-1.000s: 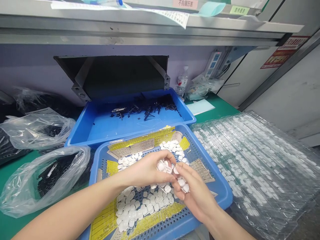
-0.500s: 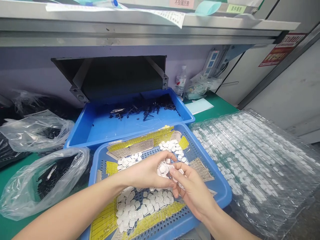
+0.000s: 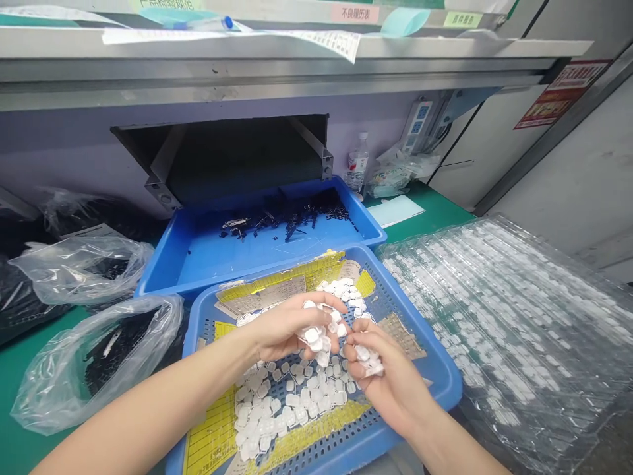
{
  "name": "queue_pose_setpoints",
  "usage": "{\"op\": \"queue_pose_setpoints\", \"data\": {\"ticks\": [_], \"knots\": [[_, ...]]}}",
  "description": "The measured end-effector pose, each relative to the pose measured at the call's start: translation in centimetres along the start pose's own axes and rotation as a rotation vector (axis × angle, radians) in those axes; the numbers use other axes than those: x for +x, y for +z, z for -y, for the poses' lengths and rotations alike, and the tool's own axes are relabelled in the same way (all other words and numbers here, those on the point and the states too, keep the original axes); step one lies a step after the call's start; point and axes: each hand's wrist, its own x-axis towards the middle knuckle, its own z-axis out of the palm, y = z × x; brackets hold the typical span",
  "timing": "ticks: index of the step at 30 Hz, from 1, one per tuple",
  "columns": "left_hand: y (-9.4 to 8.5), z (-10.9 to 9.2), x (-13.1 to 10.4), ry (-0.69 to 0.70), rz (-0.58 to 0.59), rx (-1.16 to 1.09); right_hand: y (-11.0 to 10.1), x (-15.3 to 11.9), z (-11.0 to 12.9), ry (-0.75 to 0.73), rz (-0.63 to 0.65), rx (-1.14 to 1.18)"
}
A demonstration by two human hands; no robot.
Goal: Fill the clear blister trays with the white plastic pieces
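Above the middle of a blue perforated basket (image 3: 448, 376), my left hand (image 3: 291, 323) is curled around several small white square pieces, some showing between thumb and fingers. Close to its right, my right hand (image 3: 386, 369) has its fingers bent over more white pieces in the palm. The fingertips of both hands are near each other; whether they touch is hard to tell. Loose white pieces (image 3: 301, 399) lie in the basket below the hands and at its back, over yellow and brown taped patches.
Behind the basket is a blue tray (image 3: 212, 260) with small black parts. Clear plastic trays (image 3: 499, 316) with white pieces stand at the right. Plastic bags (image 3: 119, 349) with black parts lie left. A bottle (image 3: 357, 161) stands at the back, and a metal-edged shelf (image 3: 277, 76) crosses above.
My hands have moved slightly apart. My left hand has opened upward, showing more white pieces, and my right hand has curled around its own pieces. The view has shifted slightly.
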Motion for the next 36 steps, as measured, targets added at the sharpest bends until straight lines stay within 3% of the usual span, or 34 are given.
{"op": "queue_pose_setpoints", "data": {"ticks": [7, 13, 19, 24, 28, 31, 36], "knots": [[0.2, -0.1, 0.0, 0.004, -0.047, -0.012, 0.0, 0.4, -0.2, 0.039, -0.035, 0.053], [0.1, 0.1, 0.0, 0.020, -0.032, -0.037, 0.0, 0.4, -0.4, 0.028, 0.015, -0.056], [0.0, 0.1, 0.1, 0.052, -0.077, 0.011, 0.6, 0.3, -0.1, 0.030, 0.050, 0.066], [0.4, -0.1, -0.2, 0.089, -0.203, 0.368, 0.8, -0.1, 0.4, 0.024, -0.005, 0.188], [1.0, 0.3, -0.4, 0.242, -0.273, 0.819, 0.8, -0.2, 0.6, 0.032, 0.034, 0.202], [1.1, 0.8, -0.4, 0.391, -0.270, 1.012, 0.8, -0.3, 0.7, 0.026, 0.059, 0.206], [0.8, 1.4, -0.6, 0.510, -0.227, 1.166, 0.6, -0.3, 0.8, 0.032, 0.094, 0.275]]}}
